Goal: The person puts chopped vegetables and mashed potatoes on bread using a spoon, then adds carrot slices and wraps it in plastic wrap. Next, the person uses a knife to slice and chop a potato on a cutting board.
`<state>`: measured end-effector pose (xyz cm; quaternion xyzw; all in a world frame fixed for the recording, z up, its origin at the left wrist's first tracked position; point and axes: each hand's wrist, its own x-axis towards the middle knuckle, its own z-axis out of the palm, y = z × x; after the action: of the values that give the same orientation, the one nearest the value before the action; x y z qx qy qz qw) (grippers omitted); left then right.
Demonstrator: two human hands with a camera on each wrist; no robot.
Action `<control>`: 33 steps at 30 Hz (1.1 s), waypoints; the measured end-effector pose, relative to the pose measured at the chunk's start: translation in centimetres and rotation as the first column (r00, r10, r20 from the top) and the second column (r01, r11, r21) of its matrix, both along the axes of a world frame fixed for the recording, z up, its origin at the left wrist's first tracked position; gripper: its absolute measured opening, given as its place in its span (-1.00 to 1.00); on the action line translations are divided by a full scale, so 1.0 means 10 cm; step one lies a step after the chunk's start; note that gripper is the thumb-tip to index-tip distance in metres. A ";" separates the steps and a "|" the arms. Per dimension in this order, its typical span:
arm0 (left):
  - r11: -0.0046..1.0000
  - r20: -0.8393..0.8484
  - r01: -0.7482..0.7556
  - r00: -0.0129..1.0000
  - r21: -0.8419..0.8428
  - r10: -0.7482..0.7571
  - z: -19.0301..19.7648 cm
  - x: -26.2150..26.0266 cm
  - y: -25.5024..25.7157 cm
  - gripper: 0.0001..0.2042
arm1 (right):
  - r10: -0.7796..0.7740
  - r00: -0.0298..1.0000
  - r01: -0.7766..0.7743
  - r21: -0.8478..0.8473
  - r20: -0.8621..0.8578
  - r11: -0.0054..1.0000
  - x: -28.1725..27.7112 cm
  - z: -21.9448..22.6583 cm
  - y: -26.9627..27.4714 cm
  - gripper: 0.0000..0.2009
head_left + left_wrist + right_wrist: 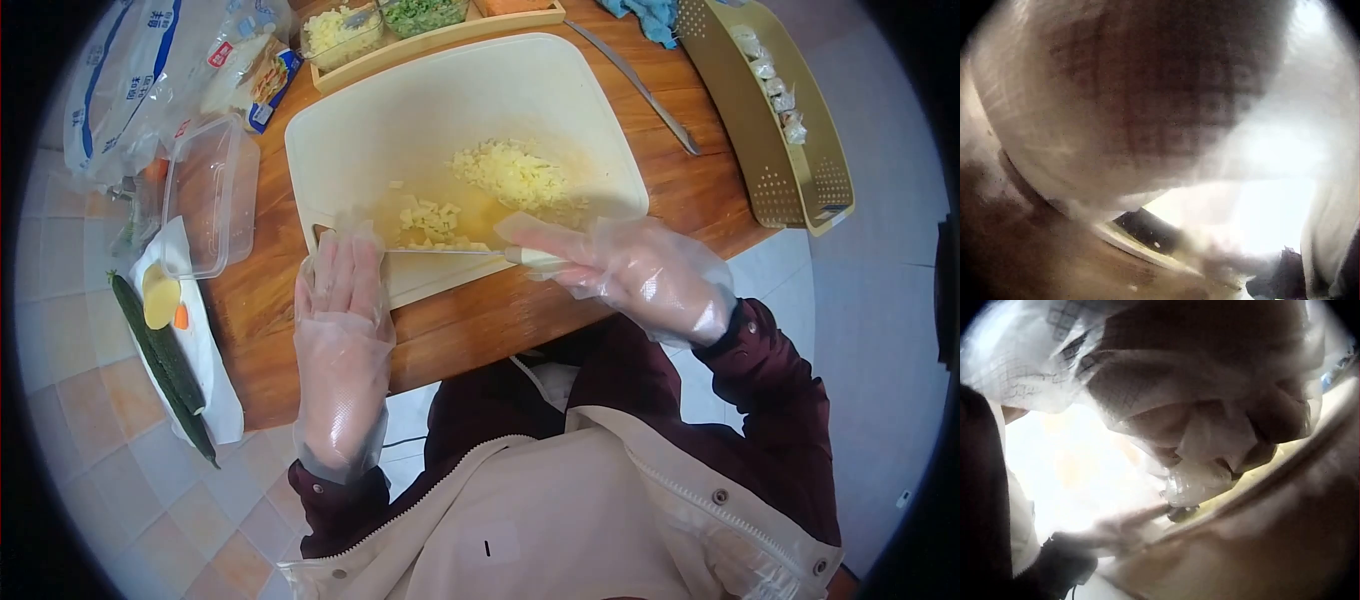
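My right hand (650, 270), in a clear plastic glove, grips the pale handle of a knife (535, 258). The blade stands nearly edge-on to the head view, pointing left across the front of the white cutting board (400, 110). Just behind the blade lie small diced pale yellow pieces (430, 217), and a larger heap of finely chopped yellow bits (510, 175) sits farther back. My left hand (345, 340), also gloved, lies with straight fingers over the board's front left corner, close to the blade's tip. Both wrist views are mostly filled by glove plastic; the blade is hidden there.
At the back, a wooden tray (440, 42) bears containers of chopped food. A second long blade (640, 90) lies right of the board, beside a tan basket (815, 120). On the left are a clear plastic box (235, 165), plastic bags (130, 80) and cucumbers (165, 350).
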<state>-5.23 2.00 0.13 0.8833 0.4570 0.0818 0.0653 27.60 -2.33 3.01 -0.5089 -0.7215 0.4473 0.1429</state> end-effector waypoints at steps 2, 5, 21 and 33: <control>0.999 -0.003 -0.023 1.000 -0.022 0.023 -0.06 -0.01 -0.02 -0.37 | -0.006 0.998 0.009 0.043 -0.068 0.999 -0.03 0.11 0.00 -0.20; 0.999 -0.036 -0.020 0.999 -0.040 0.019 -0.03 0.00 -0.01 -0.33 | 0.009 0.978 -0.020 0.054 0.208 0.998 -0.09 0.24 0.02 -0.19; 0.999 -0.119 -0.043 0.992 0.012 0.044 0.01 0.04 -0.03 -0.32 | -0.081 0.985 0.052 0.186 0.150 0.981 -0.14 0.11 -0.09 -0.78; 0.992 0.015 -0.064 0.998 0.105 0.063 0.23 0.17 0.12 -0.41 | -0.057 0.992 0.106 0.496 -0.114 0.862 -0.05 0.08 0.07 -0.64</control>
<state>-3.56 3.15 2.38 0.8701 0.4793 0.1129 0.0184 27.10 -1.67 3.80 -0.4624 -0.7830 0.2620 0.3232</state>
